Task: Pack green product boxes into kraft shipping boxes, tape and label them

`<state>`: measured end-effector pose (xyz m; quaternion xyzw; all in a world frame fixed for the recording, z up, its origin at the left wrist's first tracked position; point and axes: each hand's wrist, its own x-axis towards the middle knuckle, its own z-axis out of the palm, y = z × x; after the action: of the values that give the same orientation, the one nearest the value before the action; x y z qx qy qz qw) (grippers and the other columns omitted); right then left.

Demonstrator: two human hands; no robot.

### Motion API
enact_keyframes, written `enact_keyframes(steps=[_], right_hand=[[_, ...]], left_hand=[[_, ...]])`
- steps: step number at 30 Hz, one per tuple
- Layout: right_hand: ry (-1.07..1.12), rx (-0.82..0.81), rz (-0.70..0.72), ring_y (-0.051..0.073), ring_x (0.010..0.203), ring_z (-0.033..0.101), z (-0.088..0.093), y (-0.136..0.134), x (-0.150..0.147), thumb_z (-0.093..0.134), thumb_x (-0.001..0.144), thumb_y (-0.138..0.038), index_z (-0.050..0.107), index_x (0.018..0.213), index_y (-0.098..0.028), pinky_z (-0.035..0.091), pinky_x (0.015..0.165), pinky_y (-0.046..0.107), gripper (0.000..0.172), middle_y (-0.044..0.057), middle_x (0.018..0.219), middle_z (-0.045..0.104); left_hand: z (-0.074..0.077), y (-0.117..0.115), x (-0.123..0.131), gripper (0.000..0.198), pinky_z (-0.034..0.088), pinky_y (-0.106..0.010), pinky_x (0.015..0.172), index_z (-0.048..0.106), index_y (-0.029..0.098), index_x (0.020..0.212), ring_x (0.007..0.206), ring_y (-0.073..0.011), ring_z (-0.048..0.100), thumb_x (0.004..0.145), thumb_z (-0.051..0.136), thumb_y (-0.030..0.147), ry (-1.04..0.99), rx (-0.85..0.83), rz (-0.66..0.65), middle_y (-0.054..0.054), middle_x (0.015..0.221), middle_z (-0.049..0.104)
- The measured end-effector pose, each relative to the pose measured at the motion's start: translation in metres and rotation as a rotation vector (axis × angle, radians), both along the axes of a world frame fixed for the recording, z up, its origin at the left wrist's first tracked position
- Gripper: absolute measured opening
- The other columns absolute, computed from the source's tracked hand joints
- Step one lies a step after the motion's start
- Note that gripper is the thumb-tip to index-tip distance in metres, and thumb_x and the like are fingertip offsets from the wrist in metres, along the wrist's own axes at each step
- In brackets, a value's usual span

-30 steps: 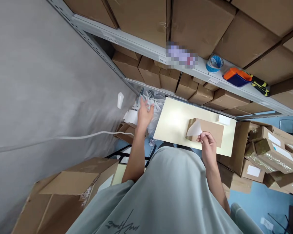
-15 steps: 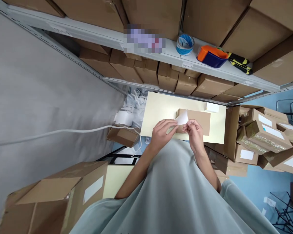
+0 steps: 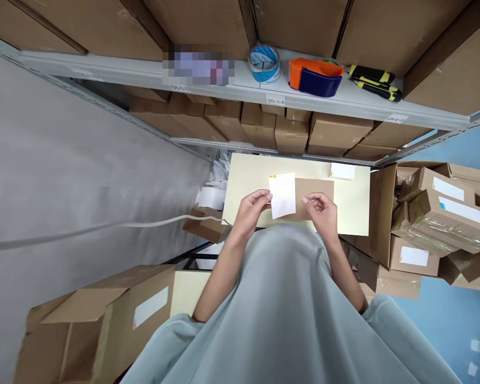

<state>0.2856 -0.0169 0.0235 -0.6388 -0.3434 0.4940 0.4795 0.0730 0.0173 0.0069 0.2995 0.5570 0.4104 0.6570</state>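
- Centrally, head view: pinches left edge of white label [image 3: 283, 195] with left hand [image 3: 253, 205], just above frame centre, over brown box [image 3: 316, 188].
- Curls right hand [image 3: 322, 209] just right of label, at box; grasp impossible to tell.
- Shows box flat on cream board [image 3: 354, 210].

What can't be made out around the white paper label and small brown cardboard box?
Head view:
Small brown cardboard box: left end behind the white paper label.
Right hand: grip hidden beneath its own fingers.
Patch on the grey shelf: blurred.
Shelf tags: print too small.
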Motion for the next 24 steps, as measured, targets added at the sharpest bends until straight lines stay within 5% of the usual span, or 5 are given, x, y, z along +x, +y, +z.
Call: enact_keyframes(steps=[7, 24], right_hand=[[0.059, -0.02, 0.124, 0.015, 0.066, 0.051, -0.017, -0.001, 0.03, 0.09, 0.076, -0.059, 0.08, 0.084, -0.024, 0.048, 0.064, 0.032, 0.038, 0.001, 0.077, 0.07], [0.114, -0.062, 0.209, 0.013, 0.061, 0.049, -0.029, -0.012, 0.04, 0.091, 0.075, -0.058, 0.074, 0.078, -0.023, 0.042, 0.06, 0.029, 0.039, -0.003, 0.068, 0.063]], left_hand=[[0.005, -0.009, 0.021, 0.035, 0.061, -0.033, 0.077, 0.078, 0.018, 0.086, 0.085, -0.0216, 0.074, 0.076, 0.092, 0.048, -0.148, -0.074, -0.075, -0.008, 0.091, 0.079], [-0.008, -0.032, 0.033, 0.033, 0.067, -0.043, 0.094, 0.079, 0.017, 0.086, 0.108, -0.0323, 0.08, 0.077, 0.092, 0.045, -0.251, -0.101, -0.075, -0.012, 0.091, 0.081]])
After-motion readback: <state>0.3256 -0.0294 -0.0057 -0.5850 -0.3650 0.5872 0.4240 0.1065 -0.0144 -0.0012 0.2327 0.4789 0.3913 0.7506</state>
